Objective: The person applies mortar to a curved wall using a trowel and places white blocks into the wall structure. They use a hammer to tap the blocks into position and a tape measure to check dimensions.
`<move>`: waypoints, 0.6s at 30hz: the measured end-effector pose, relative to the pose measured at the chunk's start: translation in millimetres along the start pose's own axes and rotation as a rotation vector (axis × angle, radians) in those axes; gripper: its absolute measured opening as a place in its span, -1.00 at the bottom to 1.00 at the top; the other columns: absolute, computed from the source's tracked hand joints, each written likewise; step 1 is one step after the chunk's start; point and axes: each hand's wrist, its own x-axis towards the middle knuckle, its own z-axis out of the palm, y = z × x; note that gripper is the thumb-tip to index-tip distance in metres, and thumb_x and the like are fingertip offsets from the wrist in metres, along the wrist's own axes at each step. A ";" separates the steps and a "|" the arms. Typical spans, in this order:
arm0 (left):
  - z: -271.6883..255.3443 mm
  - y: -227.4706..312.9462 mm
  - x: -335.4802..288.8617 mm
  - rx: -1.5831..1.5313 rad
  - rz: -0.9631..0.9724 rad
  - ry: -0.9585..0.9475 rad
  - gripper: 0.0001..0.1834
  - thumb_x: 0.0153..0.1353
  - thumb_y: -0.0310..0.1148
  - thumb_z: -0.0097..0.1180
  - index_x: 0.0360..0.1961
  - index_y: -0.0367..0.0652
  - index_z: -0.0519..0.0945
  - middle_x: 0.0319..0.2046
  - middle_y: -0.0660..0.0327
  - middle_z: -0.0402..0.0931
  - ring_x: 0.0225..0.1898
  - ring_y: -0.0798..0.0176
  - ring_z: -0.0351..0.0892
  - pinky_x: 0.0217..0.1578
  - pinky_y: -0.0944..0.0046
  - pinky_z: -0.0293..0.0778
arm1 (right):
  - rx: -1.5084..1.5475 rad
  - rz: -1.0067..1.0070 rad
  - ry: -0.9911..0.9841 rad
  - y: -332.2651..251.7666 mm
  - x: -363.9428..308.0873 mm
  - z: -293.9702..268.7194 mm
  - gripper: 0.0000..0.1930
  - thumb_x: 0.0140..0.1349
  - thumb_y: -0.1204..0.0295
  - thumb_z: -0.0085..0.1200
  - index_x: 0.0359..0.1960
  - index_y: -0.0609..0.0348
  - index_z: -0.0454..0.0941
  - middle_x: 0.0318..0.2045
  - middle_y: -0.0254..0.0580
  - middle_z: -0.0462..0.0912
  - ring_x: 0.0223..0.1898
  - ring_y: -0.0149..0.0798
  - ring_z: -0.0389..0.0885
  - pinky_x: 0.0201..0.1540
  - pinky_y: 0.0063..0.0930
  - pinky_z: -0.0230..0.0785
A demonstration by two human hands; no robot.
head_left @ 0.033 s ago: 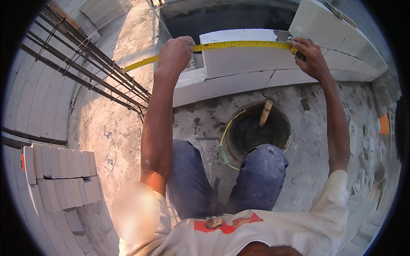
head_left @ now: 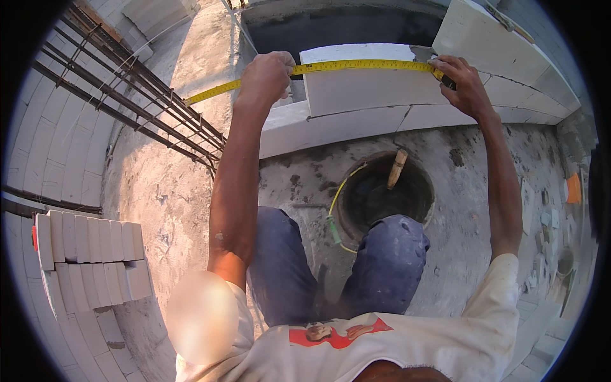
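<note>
A yellow tape measure (head_left: 356, 65) is pulled out along the top of a white block (head_left: 369, 86) in the low wall. My left hand (head_left: 268, 76) is closed around the blade near the block's left end. Beyond that hand, the blade runs on to a cage of rusty rebar (head_left: 146, 95). My right hand (head_left: 463, 86) grips the dark tape case at the other end, close to where the block meets a taller white block (head_left: 490, 41). What the left fingers do behind the blade is partly hidden.
Before my knees stands a round dark bucket (head_left: 387, 204) with a wooden handle (head_left: 397, 169) sticking out and a yellow-green cord (head_left: 336, 207) beside it. Stacked white blocks (head_left: 95, 245) are at left. An orange object (head_left: 574, 188) and rubble lie at right.
</note>
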 end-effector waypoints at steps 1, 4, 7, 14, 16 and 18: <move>0.0 0.1 4.1 -0.011 0.006 -0.014 -0.76 0.43 -0.34 0.16 0.00 -0.17 0.73 -0.35 0.06 0.74 -0.50 0.17 0.77 -0.25 0.10 0.64 | -0.007 0.004 -0.016 -0.8 4.9 1.6 -0.35 0.12 0.61 0.24 0.32 -0.09 0.57 0.30 -0.17 0.57 0.36 -0.02 0.47 0.46 0.11 0.31; 2.5 4.0 12.9 -0.040 0.065 -0.035 -0.71 0.39 -0.38 0.17 0.06 -0.24 0.71 -0.30 0.04 0.75 -0.49 0.17 0.79 -0.25 0.13 0.65 | -0.035 0.022 -0.018 0.8 9.9 5.8 -0.34 0.12 0.60 0.25 0.33 -0.10 0.56 0.30 -0.18 0.57 0.36 -0.04 0.48 0.45 0.11 0.31; 1.4 2.2 20.3 -0.021 0.113 -0.062 -0.69 0.36 -0.41 0.17 0.08 -0.27 0.70 -0.27 -0.01 0.75 -0.48 0.14 0.79 -0.24 0.12 0.67 | -0.054 0.002 0.018 -2.0 13.1 7.6 -0.40 0.17 0.52 0.23 0.31 -0.16 0.57 0.28 -0.19 0.58 0.32 -0.07 0.50 0.38 0.08 0.36; -2.7 9.6 32.7 0.107 0.092 -0.124 -0.74 0.35 -0.40 0.17 -0.01 -0.24 0.73 -0.29 0.03 0.76 -0.44 0.16 0.81 -0.18 0.11 0.66 | -0.117 0.016 0.071 -1.9 17.4 22.7 -0.40 0.19 0.51 0.23 0.32 -0.18 0.55 0.28 -0.25 0.58 0.33 -0.11 0.49 0.40 0.10 0.35; 1.4 15.1 34.9 0.098 0.036 -0.110 -0.78 0.36 -0.35 0.19 -0.07 -0.15 0.77 -0.30 0.08 0.79 -0.38 0.16 0.83 -0.07 0.08 0.66 | -0.127 0.032 0.063 -2.4 15.4 18.0 -0.40 0.20 0.51 0.23 0.32 -0.18 0.55 0.28 -0.27 0.59 0.34 -0.12 0.49 0.42 0.13 0.34; 0.7 18.8 36.7 0.126 0.048 -0.101 -0.81 0.35 -0.36 0.19 -0.11 -0.14 0.77 -0.33 0.07 0.77 -0.41 0.16 0.82 -0.12 0.10 0.66 | -0.121 0.002 0.095 6.0 11.4 15.1 -0.40 0.19 0.53 0.24 0.30 -0.19 0.55 0.27 -0.30 0.60 0.35 -0.14 0.48 0.43 0.16 0.33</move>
